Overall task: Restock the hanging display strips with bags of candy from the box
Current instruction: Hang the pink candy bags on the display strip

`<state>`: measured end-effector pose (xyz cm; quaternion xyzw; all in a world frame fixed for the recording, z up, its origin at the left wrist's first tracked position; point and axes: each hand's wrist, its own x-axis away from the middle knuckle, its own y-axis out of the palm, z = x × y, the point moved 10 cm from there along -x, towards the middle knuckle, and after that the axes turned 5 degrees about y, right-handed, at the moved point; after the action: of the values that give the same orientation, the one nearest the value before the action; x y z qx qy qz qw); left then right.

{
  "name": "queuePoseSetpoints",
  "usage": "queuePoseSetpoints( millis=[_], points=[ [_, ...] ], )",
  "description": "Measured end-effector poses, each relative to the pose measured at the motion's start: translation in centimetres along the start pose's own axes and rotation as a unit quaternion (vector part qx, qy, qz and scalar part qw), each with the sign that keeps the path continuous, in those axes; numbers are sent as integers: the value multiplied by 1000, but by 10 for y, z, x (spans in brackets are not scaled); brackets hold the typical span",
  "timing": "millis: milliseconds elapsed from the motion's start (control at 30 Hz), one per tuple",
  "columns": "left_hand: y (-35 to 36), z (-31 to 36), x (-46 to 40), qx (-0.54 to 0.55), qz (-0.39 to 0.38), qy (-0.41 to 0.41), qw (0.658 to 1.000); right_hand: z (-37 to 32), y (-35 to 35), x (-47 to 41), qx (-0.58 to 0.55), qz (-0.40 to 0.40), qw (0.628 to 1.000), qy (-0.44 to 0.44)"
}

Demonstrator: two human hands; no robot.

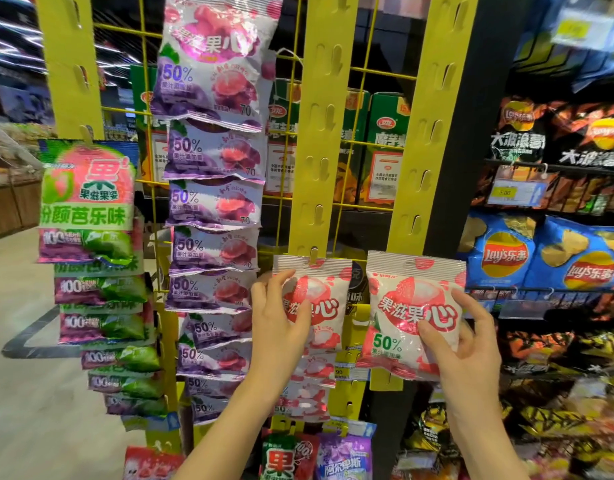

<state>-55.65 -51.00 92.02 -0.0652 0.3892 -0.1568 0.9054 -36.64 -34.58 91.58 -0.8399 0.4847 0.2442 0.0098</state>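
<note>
Holding a pink candy bag [414,317], our right hand [461,337] pinches it beside the yellow strip [416,140]. Our left hand [281,310] grips a hanging pink bag [319,299].

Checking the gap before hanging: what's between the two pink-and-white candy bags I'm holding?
In the head view, only dark shelf background and a yellow strip show between the left bag and right bag.

Yellow hanging strips [318,140] on a wire grid [364,74], purple candy bags [213,202], pink-and-white bags [312,306] clipped on
</note>
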Motion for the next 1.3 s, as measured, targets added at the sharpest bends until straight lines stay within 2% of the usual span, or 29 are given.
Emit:
queuePoseSetpoints(
  millis=[267, 567, 900, 1300],
  points=[
    [-1, 21, -24, 22, 4, 1, 1000, -6, -1, 1, -2, -5, 1000, 0],
    [-6, 63, -44, 34, 11, 70, 997, -15, 4, -4, -8, -20, 1000, -20],
    [-38, 116, -111, -18, 51, 146, 988, -25, 50, -13, -28, -87, 995, -34],
    [-48, 119, -138, -26, 10, 127, 992, -30, 121, -19, -37, -159, 986, -35]
  ],
)
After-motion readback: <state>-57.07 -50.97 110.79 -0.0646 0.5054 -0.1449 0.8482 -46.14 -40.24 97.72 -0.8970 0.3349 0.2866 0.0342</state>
